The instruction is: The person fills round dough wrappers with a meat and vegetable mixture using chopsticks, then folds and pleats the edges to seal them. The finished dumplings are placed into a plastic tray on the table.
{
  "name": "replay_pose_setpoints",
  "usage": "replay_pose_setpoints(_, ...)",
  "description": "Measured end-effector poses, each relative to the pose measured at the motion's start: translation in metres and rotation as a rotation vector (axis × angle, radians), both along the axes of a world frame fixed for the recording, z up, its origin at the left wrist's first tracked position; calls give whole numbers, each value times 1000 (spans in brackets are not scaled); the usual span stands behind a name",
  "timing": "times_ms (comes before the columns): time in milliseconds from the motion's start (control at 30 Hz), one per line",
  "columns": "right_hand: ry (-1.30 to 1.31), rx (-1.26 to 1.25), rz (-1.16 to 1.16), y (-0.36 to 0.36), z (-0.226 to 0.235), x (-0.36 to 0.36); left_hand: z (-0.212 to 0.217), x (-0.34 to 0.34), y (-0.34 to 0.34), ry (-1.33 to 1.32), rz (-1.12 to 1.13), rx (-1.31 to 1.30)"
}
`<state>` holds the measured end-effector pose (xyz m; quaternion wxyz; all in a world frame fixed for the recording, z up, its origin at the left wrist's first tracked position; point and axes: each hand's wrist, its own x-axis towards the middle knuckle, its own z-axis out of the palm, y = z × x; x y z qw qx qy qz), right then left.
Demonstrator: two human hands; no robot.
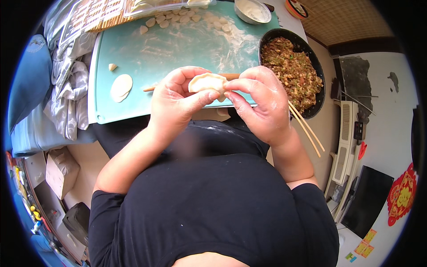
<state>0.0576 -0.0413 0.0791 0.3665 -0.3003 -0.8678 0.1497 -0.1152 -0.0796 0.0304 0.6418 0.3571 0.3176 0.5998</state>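
Between my two hands, above the near edge of the green mat (169, 49), is a pale folded dumpling (207, 83). My left hand (180, 91) holds its left side, thumb in front and fingers behind. With thumb and forefinger, my right hand (258, 100) pinches its right end. Behind the hands lies a wooden rolling pin (231, 76), partly hidden by them. A few round dough wrappers (121, 86) lie stacked at the left of the mat, and a small dough piece (112, 66) sits just beyond them.
At the right stands a black pan (321, 95) of minced filling, with chopsticks (307, 127) sticking out toward me. Several dough pieces (178, 18) lie at the far side, near a bowl of flour (252, 11). A woven tray (109, 22) is far left, beside grey patterned cloth (73, 89).
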Motion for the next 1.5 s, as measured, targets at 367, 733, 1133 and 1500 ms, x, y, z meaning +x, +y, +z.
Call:
replay_pose_setpoints(367, 71, -190, 59, 2, 3, 4, -4, 0, -1, 17, 37, 2)
replay_pose_setpoints(733, -53, -649, -844, 103, -39, 108, -8, 0, 1, 29, 19, -66)
replay_pose_setpoints(1133, -17, -865, -799, 130, -51, 136, -13, -17, -1, 99, 28, -41)
replay_pose_setpoints(1500, 51, -691, -52, 29, -15, 22, -2, -16, 1, -164, -78, -206)
